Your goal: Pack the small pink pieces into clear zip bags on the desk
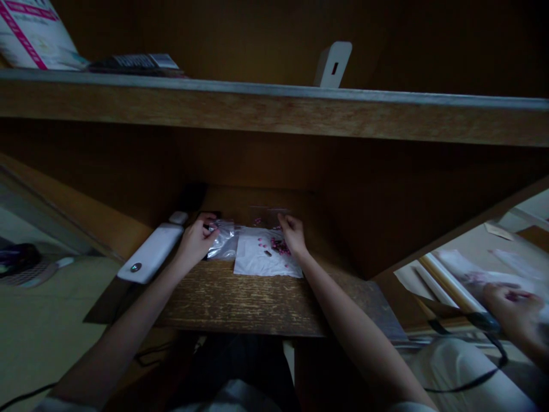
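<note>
On the brown wooden shelf lies a white tissue [249,260] with a small pile of pink bead-like pieces [281,246] and a small dark piece [268,253]. My left hand [198,239] pinches the edge of a clear zip bag [223,240] just left of the tissue. Over the tissue's right side, my right hand [293,232] has its fingertips pressed together; what they hold is hidden. Close behind the tissue, near those fingertips, is another clear bag [258,214] with a few pink pieces in or on it.
A white power-bank-like device [151,254] lies at the left. Above the hands runs an upper shelf [257,106], bearing a white charger [333,64] and a white-and-pink package [36,37]. At the right, beyond the wooden side panel, a co-worker's hand [514,309] works at another surface.
</note>
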`<state>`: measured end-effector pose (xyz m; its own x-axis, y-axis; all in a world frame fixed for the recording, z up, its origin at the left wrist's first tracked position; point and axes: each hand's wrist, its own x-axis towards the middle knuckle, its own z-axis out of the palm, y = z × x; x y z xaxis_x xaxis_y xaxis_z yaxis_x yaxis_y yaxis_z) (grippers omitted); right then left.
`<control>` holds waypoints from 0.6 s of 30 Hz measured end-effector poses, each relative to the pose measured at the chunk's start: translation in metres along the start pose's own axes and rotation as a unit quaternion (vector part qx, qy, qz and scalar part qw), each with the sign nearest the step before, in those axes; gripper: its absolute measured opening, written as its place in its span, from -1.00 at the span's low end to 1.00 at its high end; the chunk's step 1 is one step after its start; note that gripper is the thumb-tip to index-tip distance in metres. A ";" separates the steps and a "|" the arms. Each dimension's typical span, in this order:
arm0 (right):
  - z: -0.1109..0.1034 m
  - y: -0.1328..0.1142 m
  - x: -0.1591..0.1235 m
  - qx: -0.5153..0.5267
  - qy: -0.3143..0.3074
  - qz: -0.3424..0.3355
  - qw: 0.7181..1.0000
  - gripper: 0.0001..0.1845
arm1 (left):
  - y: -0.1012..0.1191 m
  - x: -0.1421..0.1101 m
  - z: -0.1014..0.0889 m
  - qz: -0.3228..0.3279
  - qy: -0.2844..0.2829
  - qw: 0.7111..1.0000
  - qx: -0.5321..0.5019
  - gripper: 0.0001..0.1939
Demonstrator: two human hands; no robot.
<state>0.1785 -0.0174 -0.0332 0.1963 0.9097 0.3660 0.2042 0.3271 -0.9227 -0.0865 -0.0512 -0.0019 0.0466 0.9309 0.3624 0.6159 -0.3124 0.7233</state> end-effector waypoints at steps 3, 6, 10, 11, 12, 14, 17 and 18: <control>-0.001 -0.002 -0.001 -0.016 -0.013 -0.009 1.000 -0.52 | -0.001 -0.008 -0.004 -0.005 0.015 0.990 0.142 -0.59; -0.002 -0.002 -0.002 -0.020 -0.018 -0.006 1.000 -0.52 | 0.002 -0.015 -0.004 0.015 0.038 0.968 0.246 -0.50; -0.001 -0.001 -0.002 -0.013 -0.026 0.000 1.000 -0.52 | 0.008 -0.021 0.002 0.055 0.046 0.960 0.271 -0.44; 0.000 0.000 -0.001 -0.011 -0.027 0.002 1.000 -0.53 | 0.010 -0.022 0.005 0.060 0.040 0.961 0.268 -0.43; 0.000 0.001 -0.001 -0.011 -0.029 0.004 1.000 -0.53 | 0.012 -0.022 0.008 0.061 0.031 0.962 0.266 -0.41; 0.001 0.002 0.000 -0.015 -0.033 0.009 0.999 -0.54 | 0.015 -0.023 0.016 0.058 0.012 0.960 0.272 -0.38; 0.001 0.001 0.000 -0.023 -0.035 0.009 0.999 -0.57 | 0.018 -0.020 0.028 0.054 -0.009 0.956 0.288 -0.33; 0.000 0.001 -0.001 -0.026 -0.037 0.007 0.999 -0.57 | 0.019 -0.018 0.031 0.052 -0.014 0.955 0.292 -0.33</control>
<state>0.1781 -0.0176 -0.0340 0.1277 0.9312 0.3413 0.2520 0.3024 -0.9193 -0.0515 -0.0682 -0.0131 0.1471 0.9080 0.3923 0.9398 -0.2519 0.2307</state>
